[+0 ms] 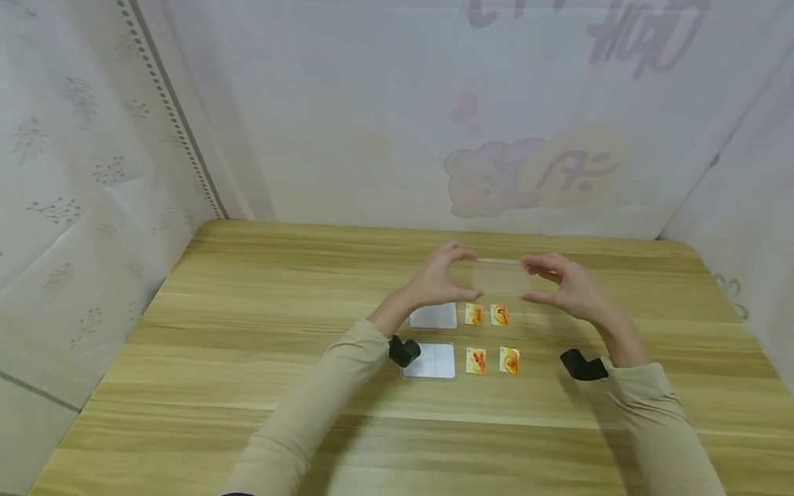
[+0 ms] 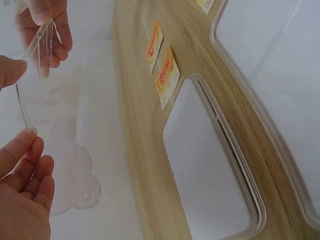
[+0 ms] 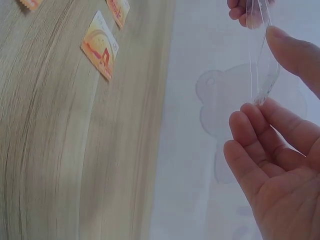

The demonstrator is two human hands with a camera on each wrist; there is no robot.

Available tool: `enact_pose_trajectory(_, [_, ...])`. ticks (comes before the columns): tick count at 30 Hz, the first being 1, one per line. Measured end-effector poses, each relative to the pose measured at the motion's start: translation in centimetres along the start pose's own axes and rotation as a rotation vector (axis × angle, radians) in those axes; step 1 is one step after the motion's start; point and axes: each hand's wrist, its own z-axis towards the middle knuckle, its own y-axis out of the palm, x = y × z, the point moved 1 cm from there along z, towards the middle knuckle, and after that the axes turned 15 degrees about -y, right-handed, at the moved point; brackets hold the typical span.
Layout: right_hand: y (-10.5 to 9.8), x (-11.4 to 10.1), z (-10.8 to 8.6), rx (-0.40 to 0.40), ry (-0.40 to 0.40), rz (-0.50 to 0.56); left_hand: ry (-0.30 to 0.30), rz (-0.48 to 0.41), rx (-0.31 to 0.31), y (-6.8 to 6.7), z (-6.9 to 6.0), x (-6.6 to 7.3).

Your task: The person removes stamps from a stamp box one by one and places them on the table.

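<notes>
A thin clear plastic case [image 1: 501, 277] is held up above the far part of the table. My left hand [image 1: 437, 277] pinches its left end between thumb and fingertips. At the opposite end, my right hand [image 1: 570, 289] pinches it the same way. From the right wrist view, the clear case [image 3: 260, 60] appears nearly edge-on, with several thin transparent layers. Below it lie small orange and yellow postage stamps with toothed edges, among them one stamp [image 1: 500, 314] at the back and another stamp [image 1: 509, 360] nearer.
Left of the stamps lie two flat clear holders with white inserts, a front holder [image 1: 430, 360] and a rear holder [image 1: 435, 315] partly behind my left wrist. The wooden table [image 1: 217, 358] ends at a printed white curtain [image 1: 353, 102]. Black wrist mounts [image 1: 581, 365] sit under the sleeves.
</notes>
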Motion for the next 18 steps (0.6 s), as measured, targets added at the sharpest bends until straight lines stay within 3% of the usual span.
enact_pose_trajectory(18, [1.5, 0.2, 1.3, -0.003, -0.055, 0.01, -0.021, 0.004, 0.019, -1.2, -0.8, -1.3])
